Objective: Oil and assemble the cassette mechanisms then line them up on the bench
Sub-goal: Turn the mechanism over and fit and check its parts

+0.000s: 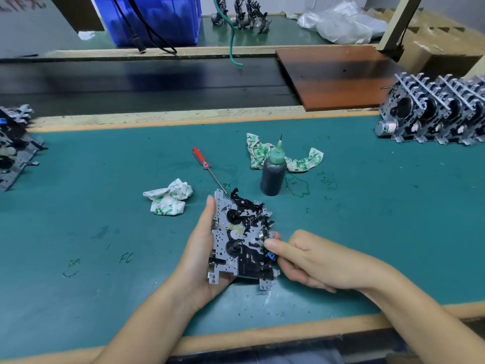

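A cassette mechanism (242, 239), a grey metal plate with black gears and levers, is held face up just above the green bench mat (380, 219). My left hand (202, 248) grips it from the left and underneath, thumb along its left edge. My right hand (301, 258) pinches its right edge beside a small blue part. A dark oil bottle (273, 173) with a green needle nozzle stands upright behind the mechanism. A red-handled screwdriver (207, 169) lies to the bottle's left.
Several mechanisms (433, 111) stand in a row at the right edge. More mechanisms (13, 145) lie at the far left. Two oil-stained rags (168, 197) (262, 153) lie on the mat. A brown board (338, 74) and a blue crate (157, 19) sit beyond.
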The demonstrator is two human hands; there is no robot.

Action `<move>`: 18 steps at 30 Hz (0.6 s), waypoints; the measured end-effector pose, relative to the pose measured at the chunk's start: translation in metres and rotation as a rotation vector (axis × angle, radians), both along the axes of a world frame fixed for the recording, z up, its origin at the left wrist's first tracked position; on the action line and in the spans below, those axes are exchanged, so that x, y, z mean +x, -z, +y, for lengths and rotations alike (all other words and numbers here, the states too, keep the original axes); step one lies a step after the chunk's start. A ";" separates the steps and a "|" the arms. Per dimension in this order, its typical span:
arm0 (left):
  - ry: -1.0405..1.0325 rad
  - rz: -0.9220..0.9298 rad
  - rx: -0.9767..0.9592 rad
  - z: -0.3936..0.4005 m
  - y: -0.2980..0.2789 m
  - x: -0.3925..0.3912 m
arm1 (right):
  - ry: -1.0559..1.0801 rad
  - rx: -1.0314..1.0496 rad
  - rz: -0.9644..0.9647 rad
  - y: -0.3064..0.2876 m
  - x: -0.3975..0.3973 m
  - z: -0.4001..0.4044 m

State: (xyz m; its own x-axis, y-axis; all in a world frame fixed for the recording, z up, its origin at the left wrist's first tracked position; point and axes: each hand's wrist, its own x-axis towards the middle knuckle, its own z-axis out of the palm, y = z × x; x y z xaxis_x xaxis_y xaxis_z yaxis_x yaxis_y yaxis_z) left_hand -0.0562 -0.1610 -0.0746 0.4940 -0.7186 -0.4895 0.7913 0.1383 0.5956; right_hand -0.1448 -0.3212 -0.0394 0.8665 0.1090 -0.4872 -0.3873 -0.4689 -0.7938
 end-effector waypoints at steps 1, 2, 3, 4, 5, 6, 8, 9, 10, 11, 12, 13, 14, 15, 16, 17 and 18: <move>0.005 0.015 -0.010 0.001 -0.001 0.001 | 0.022 0.026 -0.015 0.001 0.000 -0.001; 0.006 0.037 -0.022 0.002 -0.002 0.001 | 0.056 0.065 -0.032 0.002 0.000 -0.001; 0.007 0.058 -0.035 0.004 -0.004 0.001 | 0.106 0.125 -0.053 0.003 -0.001 -0.002; 0.009 0.073 -0.052 0.006 -0.005 0.001 | 0.179 0.213 -0.070 0.005 -0.001 -0.004; 0.016 0.084 -0.072 0.007 -0.007 0.000 | 0.267 0.317 -0.080 0.007 -0.002 -0.006; 0.022 0.097 -0.091 0.009 -0.008 -0.001 | 0.355 0.418 -0.086 0.008 -0.004 -0.009; 0.019 0.133 -0.123 0.010 -0.011 -0.003 | 0.476 0.556 -0.097 0.012 -0.006 -0.014; 0.011 0.156 -0.139 0.010 -0.011 -0.003 | 0.502 0.598 -0.105 0.013 -0.007 -0.016; 0.000 0.179 -0.159 0.010 -0.011 -0.003 | 0.510 0.628 -0.111 0.014 -0.007 -0.017; -0.010 0.201 -0.179 0.010 -0.010 -0.003 | 0.511 0.648 -0.113 0.014 -0.007 -0.018; -0.018 0.218 -0.197 0.011 -0.009 -0.002 | 0.511 0.659 -0.114 0.014 -0.008 -0.018; -0.022 0.231 -0.215 0.011 -0.008 -0.002 | 0.511 0.664 -0.113 0.014 -0.008 -0.018; -0.023 0.240 -0.230 0.011 -0.007 -0.002 | 0.510 0.667 -0.114 0.015 -0.007 -0.019; -0.020 0.247 -0.241 0.011 -0.006 -0.002 | 0.513 0.666 -0.118 0.014 -0.007 -0.018; -0.017 0.253 -0.251 0.011 -0.006 -0.002 | 0.516 0.668 -0.122 0.014 -0.007 -0.018; -0.014 0.256 -0.259 0.011 -0.006 -0.002 | 0.521 0.671 -0.124 0.014 -0.007 -0.018; -0.014 0.255 -0.264 0.011 -0.006 -0.002 | 0.525 0.672 -0.124 0.014 -0.008 -0.018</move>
State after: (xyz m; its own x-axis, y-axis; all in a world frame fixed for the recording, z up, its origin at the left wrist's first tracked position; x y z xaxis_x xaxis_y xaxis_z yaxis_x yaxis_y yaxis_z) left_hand -0.0586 -0.1496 -0.0691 0.3902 -0.8309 -0.3966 0.9068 0.2724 0.3216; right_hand -0.1523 -0.3388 -0.0533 0.9281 -0.0894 -0.3614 -0.3145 0.3311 -0.8896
